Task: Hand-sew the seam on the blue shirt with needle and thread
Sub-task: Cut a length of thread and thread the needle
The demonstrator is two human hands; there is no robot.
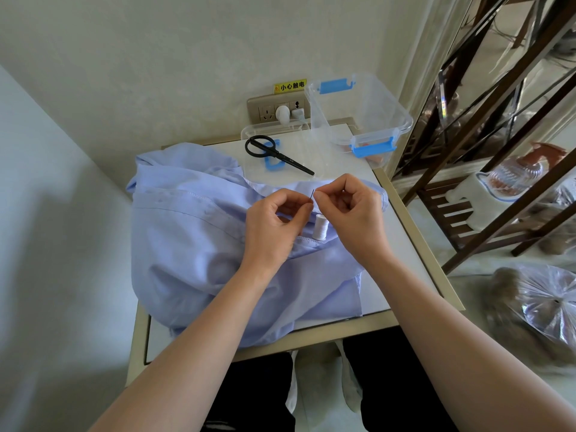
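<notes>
we're at the threading: our left hand [274, 226] pinches the needle [313, 194] upright over the blue shirt [193, 244] heaped on the table [400, 271], right hand [352, 210] pinched tight beside the eye, likely on thread too fine to see. brace the hands together, feed a short stiff end straight.

Pale, lightly textured wall [156, 57] at the back, with a beige socket panel [274, 111] and a yellow warning sticker [290, 86] just above. Small white-topped table [411, 244] with a beige rim, pushed against that wall. Dark wooden shelf frame [486, 169] to the right, over a pale floor [467, 285]. Clear plastic bag [548, 307] lying near the frame. Soft, even daylight throughout.
</notes>
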